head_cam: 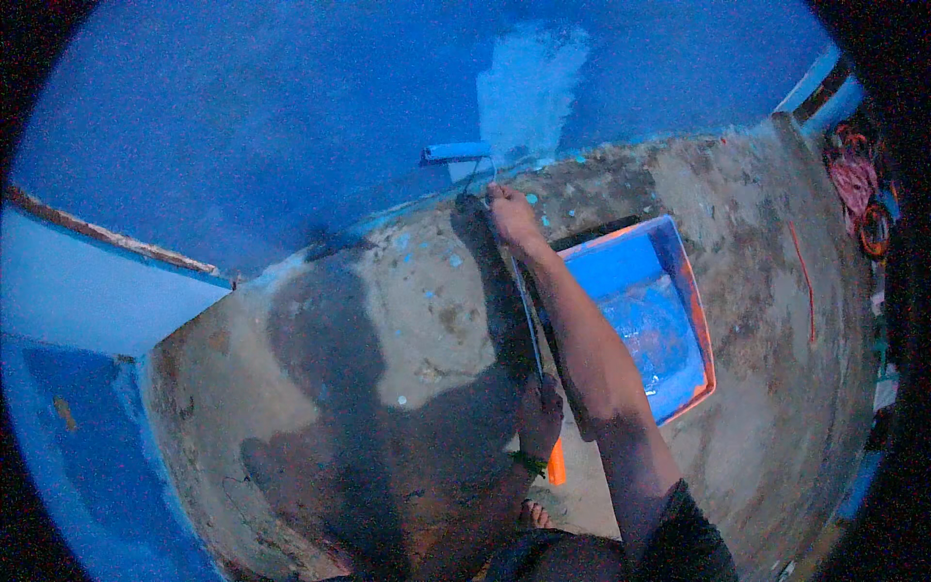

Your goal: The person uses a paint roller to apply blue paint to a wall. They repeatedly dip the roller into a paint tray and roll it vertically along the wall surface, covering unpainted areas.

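Note:
A paint roller with a blue-coated cover (458,152) is against the blue wall (291,109), beside a lighter blue painted patch (531,87). Its long thin rod (526,305) slants down toward me and ends in an orange handle (556,465). My right hand (513,217) is closed around the upper rod, just below the roller frame. Lower down, my left hand (540,413) grips the rod near the orange handle, with a green bracelet at its wrist. Under my right forearm lies a paint tray (700,320) smeared with orange and holding blue paint; the forearm hides part of its left side.
Stained concrete floor (749,218) with paint drips meets the wall's base. A thin red strip (804,280) lies to the right. Pinkish cloth (852,178) and other clutter line the far right edge. At left, a light blue wall section (94,284) juts out. My bare foot (536,513) shows below.

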### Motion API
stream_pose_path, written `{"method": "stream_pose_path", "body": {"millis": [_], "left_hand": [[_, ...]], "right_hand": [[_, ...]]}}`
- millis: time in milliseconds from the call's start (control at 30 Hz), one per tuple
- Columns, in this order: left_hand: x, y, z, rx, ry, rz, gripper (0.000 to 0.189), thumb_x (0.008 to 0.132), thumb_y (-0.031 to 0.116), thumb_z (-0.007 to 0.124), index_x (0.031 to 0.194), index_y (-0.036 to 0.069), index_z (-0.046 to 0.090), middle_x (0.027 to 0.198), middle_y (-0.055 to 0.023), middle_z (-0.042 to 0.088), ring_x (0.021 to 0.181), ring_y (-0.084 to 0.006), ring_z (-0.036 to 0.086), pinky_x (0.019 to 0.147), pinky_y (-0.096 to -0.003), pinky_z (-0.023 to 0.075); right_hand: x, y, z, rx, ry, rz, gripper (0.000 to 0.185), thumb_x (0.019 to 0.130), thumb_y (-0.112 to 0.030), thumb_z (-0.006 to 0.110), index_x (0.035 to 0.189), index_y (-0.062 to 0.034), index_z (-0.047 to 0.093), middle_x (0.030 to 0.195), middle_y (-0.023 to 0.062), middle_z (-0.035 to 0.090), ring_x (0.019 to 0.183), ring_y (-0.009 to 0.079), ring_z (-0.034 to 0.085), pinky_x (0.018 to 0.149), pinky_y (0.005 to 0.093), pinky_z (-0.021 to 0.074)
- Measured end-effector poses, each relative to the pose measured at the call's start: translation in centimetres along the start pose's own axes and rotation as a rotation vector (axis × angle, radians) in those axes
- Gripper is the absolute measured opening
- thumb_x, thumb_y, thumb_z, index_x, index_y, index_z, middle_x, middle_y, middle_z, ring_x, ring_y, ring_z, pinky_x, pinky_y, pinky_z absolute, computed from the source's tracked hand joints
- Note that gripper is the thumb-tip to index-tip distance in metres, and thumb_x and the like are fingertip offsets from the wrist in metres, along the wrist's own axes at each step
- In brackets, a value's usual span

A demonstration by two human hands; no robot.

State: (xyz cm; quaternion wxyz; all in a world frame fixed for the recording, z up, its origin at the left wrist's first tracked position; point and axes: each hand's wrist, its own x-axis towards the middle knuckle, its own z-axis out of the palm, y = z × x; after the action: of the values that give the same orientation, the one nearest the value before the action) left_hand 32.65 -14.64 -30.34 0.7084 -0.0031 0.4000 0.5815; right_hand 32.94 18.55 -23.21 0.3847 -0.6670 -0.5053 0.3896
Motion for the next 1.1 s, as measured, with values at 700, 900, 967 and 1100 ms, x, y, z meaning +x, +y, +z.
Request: {"method": "stream_pose_path", "body": {"millis": [700, 900, 967, 1100], "left_hand": [[-9.6, 11.2, 7.8, 0.801, -0.092, 0.287, 0.023, 0.106, 0.027, 0.047, 0.099, 0.008, 0.058, 0.059, -0.0003, 0.051, 0.048, -0.0106, 0.052, 0.044, -0.0291, 0.0393], [-8.1, 12.3, 11.4, 1.014, -0.271, 0.612, 0.017, 0.095, 0.014, 0.056, 0.105, 0.001, 0.059, 0.07, -0.0151, 0.063, 0.064, -0.031, 0.065, 0.058, -0.0424, 0.0492], [-8.9, 10.5, 12.4, 1.095, -0.374, 0.622, 0.023, 0.088, 0.009, 0.061, 0.109, -0.001, 0.06, 0.078, -0.0215, 0.066, 0.075, -0.0393, 0.067, 0.065, -0.0466, 0.0499], [-10.0, 7.3, 14.7, 1.206, -0.793, 0.555, 0.028, 0.083, 0.01, 0.063, 0.109, -0.001, 0.062, 0.087, -0.0245, 0.066, 0.08, -0.0447, 0.063, 0.068, -0.0503, 0.0493]], "right_hand": [[-14.7, -10.8, -7.5, 0.233, -0.237, -0.218, 0.039, 0.101, -0.039, 0.057, 0.113, -0.0022, 0.062, 0.078, 0.006, 0.062, 0.068, 0.0166, 0.06, 0.062, 0.0352, 0.0502], [-24.0, -6.9, -12.5, 0.127, -0.118, -0.279, 0.04, 0.103, -0.036, 0.055, 0.124, -0.0017, 0.057, 0.087, 0.0105, 0.064, 0.079, 0.0189, 0.06, 0.076, 0.0351, 0.0506], [-26.5, -5.4, -15.3, 0.124, -0.049, -0.224, 0.037, 0.104, -0.033, 0.053, 0.125, -0.0033, 0.057, 0.091, 0.0114, 0.063, 0.084, 0.0189, 0.06, 0.08, 0.0347, 0.0501], [-29.9, -3.6, -22.9, 0.076, 0.281, -0.042, 0.032, 0.106, -0.03, 0.048, 0.123, -0.0042, 0.057, 0.087, 0.0077, 0.061, 0.08, 0.0173, 0.059, 0.076, 0.0325, 0.0504]]}}
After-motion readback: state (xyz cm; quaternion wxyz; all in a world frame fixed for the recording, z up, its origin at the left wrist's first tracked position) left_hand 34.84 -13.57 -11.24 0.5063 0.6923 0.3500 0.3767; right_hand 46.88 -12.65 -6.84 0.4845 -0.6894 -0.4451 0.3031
